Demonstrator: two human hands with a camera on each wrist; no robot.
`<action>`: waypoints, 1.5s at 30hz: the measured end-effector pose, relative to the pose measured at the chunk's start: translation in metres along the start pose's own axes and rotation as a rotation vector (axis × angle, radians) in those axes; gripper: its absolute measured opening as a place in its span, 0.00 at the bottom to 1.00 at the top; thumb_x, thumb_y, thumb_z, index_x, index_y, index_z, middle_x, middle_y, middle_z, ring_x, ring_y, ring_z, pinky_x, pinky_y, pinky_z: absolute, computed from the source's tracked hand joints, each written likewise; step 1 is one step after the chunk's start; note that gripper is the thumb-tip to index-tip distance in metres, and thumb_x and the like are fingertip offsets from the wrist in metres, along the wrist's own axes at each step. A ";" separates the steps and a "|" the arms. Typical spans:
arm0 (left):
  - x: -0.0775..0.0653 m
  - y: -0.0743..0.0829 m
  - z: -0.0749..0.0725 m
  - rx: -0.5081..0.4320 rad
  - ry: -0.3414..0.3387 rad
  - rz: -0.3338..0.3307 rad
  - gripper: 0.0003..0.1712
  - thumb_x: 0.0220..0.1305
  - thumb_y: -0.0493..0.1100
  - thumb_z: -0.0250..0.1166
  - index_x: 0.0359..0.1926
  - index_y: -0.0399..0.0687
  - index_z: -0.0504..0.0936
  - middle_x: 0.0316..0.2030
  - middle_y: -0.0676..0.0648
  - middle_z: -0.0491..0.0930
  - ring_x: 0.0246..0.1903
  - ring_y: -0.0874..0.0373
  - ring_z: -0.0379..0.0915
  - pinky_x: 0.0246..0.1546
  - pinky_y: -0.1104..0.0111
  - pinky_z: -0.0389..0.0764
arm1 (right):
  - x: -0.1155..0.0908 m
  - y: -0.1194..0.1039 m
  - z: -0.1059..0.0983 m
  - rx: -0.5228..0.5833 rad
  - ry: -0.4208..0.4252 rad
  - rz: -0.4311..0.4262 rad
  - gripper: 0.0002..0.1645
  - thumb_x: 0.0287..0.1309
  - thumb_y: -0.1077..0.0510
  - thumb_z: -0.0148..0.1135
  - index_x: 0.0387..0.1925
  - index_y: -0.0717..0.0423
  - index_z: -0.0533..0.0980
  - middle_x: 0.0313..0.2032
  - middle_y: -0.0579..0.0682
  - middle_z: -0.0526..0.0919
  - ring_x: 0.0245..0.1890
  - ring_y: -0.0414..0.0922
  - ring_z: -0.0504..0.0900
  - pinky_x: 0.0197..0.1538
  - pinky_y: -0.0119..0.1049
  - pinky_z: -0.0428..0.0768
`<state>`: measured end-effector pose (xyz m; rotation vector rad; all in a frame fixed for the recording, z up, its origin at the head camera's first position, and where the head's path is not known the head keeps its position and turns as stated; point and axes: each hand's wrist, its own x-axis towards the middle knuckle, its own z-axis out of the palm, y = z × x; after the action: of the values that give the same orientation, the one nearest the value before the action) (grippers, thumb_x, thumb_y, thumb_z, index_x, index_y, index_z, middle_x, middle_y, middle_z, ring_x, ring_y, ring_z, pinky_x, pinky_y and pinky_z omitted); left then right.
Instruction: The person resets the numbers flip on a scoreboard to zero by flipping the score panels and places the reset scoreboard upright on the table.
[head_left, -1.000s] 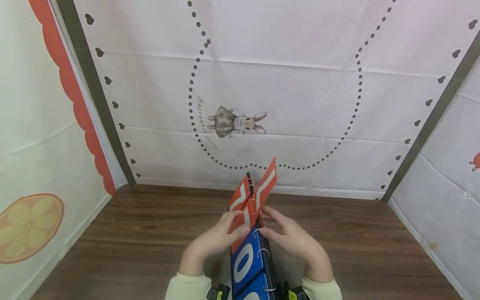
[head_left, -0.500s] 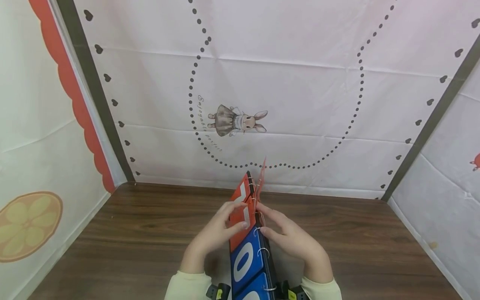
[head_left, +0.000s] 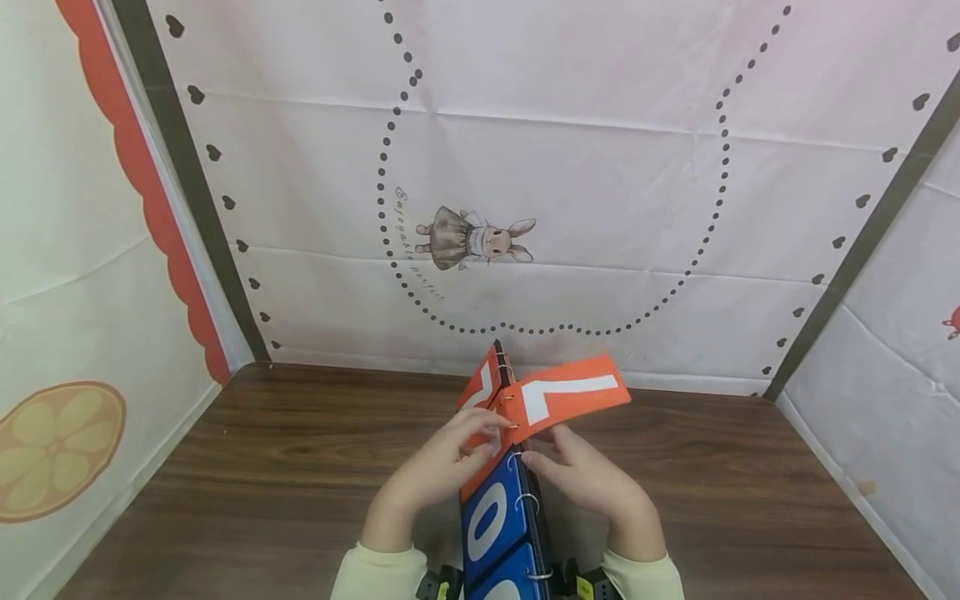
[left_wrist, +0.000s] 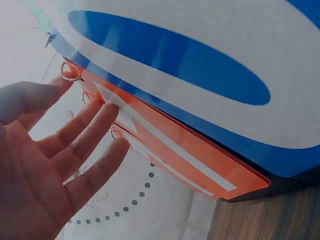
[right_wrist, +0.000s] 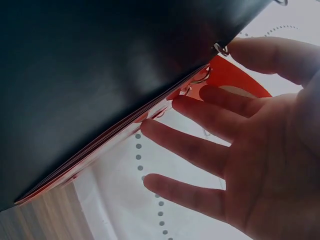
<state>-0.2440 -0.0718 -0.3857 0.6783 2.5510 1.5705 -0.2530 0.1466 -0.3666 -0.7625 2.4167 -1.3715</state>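
Flip-card stand point(head_left: 502, 490) is set on the surface point(head_left: 315, 483) at the bottom centre of the frame, one hand on each side of it. The hands are apart; neither is clamped on anything.

Left hand point(head_left: 431, 475): fingers loosely extended. In the left wrist view, fingertips lie against the front orange card point(left_wrist: 200, 147), close to the metal rings point(left_wrist: 72, 79).

Right hand point(head_left: 588, 479): fingers spread at the rear side. In the right wrist view, the thumb tip is beside a ring at the edge of the black back panel point(right_wrist: 100, 75). Whether the other fingertips press the card edges, I cannot tell.

Between the hands, the turned-out orange card point(head_left: 562, 396) extends rightward from its rings, partly covering the right fingers. It bears a white angled stroke. Nearer the bottom edge, the blue card point(head_left: 486, 523) bears a white oval.

Pale sleeves point(head_left: 378, 573) and black wrist units point(head_left: 441, 583) enter at the bottom of the frame. Beyond the surface, a white cloth point(head_left: 600, 208) with a rabbit print point(head_left: 476, 239) fills the upper centre. A red scalloped border point(head_left: 161, 208) runs down the upper left.
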 end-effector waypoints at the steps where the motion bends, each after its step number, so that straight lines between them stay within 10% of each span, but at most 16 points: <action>1: 0.000 0.000 0.000 0.001 0.001 0.003 0.18 0.66 0.46 0.56 0.57 0.59 0.71 0.58 0.49 0.65 0.53 0.49 0.65 0.47 0.56 0.76 | 0.000 0.000 0.000 -0.002 0.001 0.001 0.38 0.63 0.54 0.55 0.68 0.57 0.50 0.62 0.62 0.63 0.60 0.60 0.65 0.54 0.58 0.69; 22: -0.002 -0.001 -0.002 -0.064 0.046 -0.004 0.28 0.66 0.46 0.56 0.65 0.48 0.61 0.59 0.41 0.67 0.53 0.44 0.70 0.47 0.51 0.75 | 0.002 -0.006 -0.003 -0.120 -0.058 -0.126 0.29 0.65 0.57 0.51 0.67 0.43 0.61 0.69 0.45 0.56 0.67 0.52 0.56 0.59 0.60 0.61; 27: -0.010 -0.001 -0.012 -0.346 0.205 0.009 0.36 0.66 0.51 0.54 0.69 0.52 0.48 0.61 0.39 0.63 0.53 0.42 0.68 0.42 0.55 0.78 | 0.002 -0.010 -0.001 -0.108 -0.082 -0.083 0.28 0.67 0.55 0.49 0.67 0.41 0.61 0.69 0.45 0.54 0.66 0.53 0.55 0.57 0.60 0.65; 32: -0.017 -0.001 -0.029 -0.438 0.463 0.037 0.35 0.66 0.44 0.55 0.67 0.59 0.47 0.50 0.39 0.72 0.39 0.51 0.76 0.31 0.59 0.81 | 0.002 -0.009 0.000 -0.132 -0.068 -0.040 0.27 0.66 0.54 0.49 0.66 0.38 0.61 0.69 0.43 0.54 0.65 0.52 0.57 0.55 0.58 0.68; 37: -0.027 -0.009 -0.044 -0.367 0.543 -0.059 0.35 0.61 0.32 0.59 0.66 0.56 0.58 0.48 0.39 0.73 0.36 0.52 0.76 0.33 0.61 0.81 | 0.002 -0.008 0.001 -0.144 -0.056 -0.013 0.27 0.66 0.54 0.50 0.66 0.36 0.62 0.69 0.41 0.55 0.65 0.51 0.58 0.55 0.58 0.68; 45: -0.031 -0.039 -0.051 -0.140 0.481 -0.401 0.31 0.55 0.61 0.64 0.51 0.43 0.80 0.47 0.43 0.78 0.41 0.53 0.73 0.40 0.62 0.77 | 0.002 -0.008 -0.001 -0.130 -0.052 -0.017 0.28 0.66 0.53 0.50 0.66 0.36 0.61 0.69 0.40 0.55 0.66 0.51 0.58 0.56 0.59 0.66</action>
<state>-0.2432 -0.1419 -0.4005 -0.2501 2.6050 1.9028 -0.2521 0.1427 -0.3594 -0.8416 2.4833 -1.1938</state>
